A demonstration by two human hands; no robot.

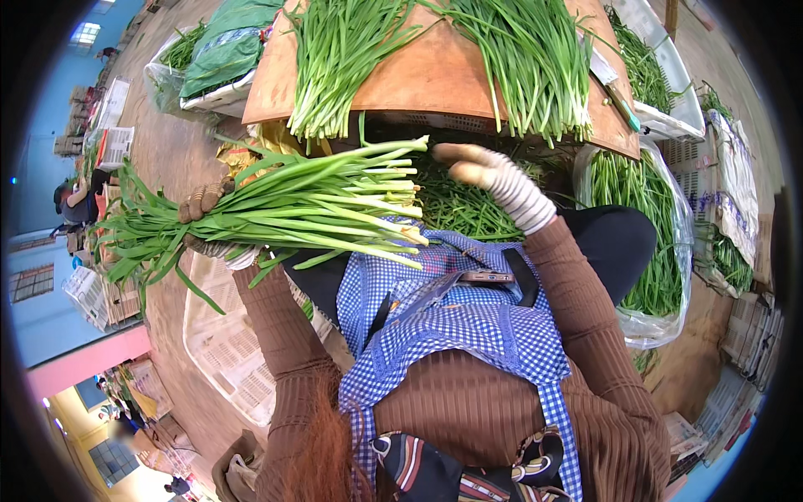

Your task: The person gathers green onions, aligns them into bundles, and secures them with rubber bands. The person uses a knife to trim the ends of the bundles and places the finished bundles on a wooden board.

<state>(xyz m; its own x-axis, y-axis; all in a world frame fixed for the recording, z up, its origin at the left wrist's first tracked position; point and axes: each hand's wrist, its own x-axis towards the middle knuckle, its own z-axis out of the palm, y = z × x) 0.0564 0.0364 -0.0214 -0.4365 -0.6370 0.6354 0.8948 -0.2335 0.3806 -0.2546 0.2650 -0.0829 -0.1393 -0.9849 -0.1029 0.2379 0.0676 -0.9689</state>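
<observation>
My left hand [204, 210], in a soiled work glove, grips a bunch of long green leafy stalks [301, 201] near its leafy end. The pale cut ends point right, towards my right hand [473, 168]. That hand is gloved too, its fingers a little blurred and apart, just right of the stalk ends and not touching them. Beyond both hands, a wooden board [426, 81] bears a left pile of stalks [342, 69] and a right pile of stalks [527, 69], with pale ends over its near edge. A knife with a teal handle [627, 114] lies at the board's right corner.
Loose green trimmings [467, 210] lie below the board. A plastic-lined container of greens [646, 245] stands at my right, and a white crate of greens [684, 119] beyond it. An overturned-looking pale plastic crate [226, 339] is at my left. Other people are far off at the left.
</observation>
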